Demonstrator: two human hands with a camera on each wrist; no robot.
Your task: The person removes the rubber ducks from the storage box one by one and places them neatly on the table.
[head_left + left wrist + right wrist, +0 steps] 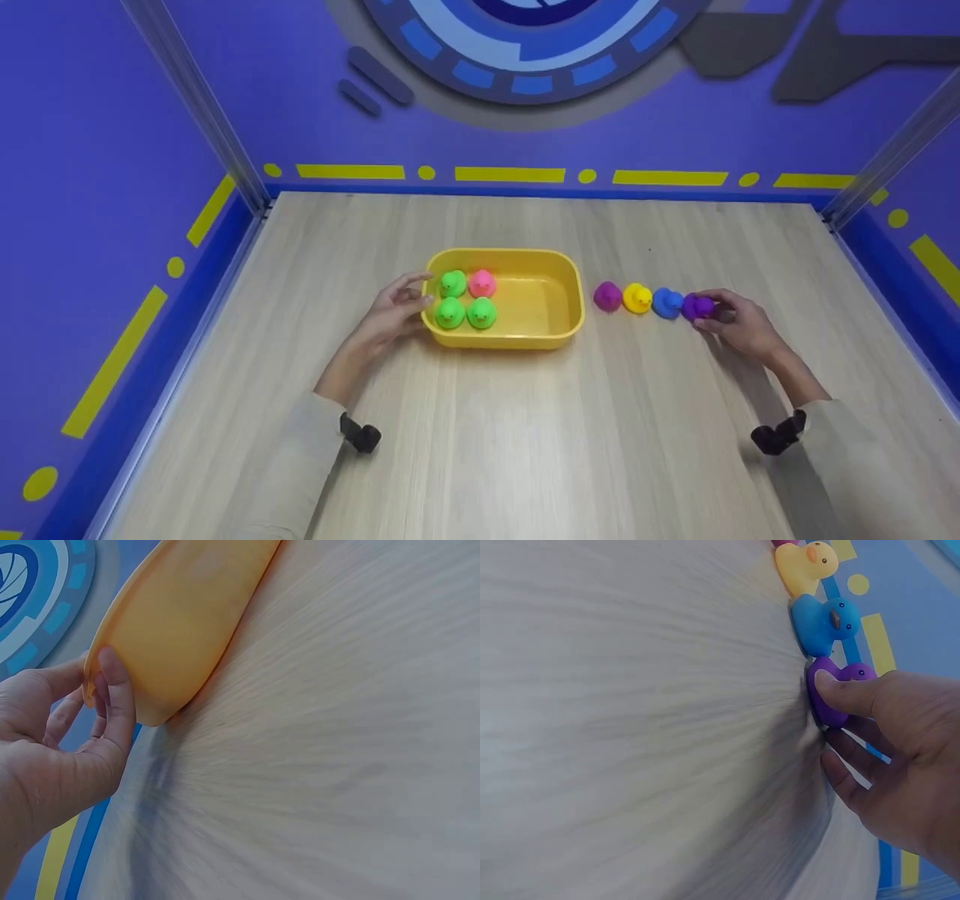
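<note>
My left hand [388, 311] pinches the left end of a yellow plastic tub [551, 343], its thumb on the outside near the rim in the left wrist view. Inside the tub's left half sit three green rubber ducks [481, 313] and a pink rubber duck [482, 283]. To the right of the tub, my right hand [741, 324] holds a purple rubber duck [829, 701] between thumb and fingers, at the right end of a row. Beside it stands a blue rubber duck [666, 303], then a yellow rubber duck [637, 298] and a magenta rubber duck [607, 297].
The light wooden table [510, 435] is bounded by blue panels [510, 142] at the back and both sides. Metal posts [217, 120] rise at the rear corners. A small black device [360, 433] sits on each wrist.
</note>
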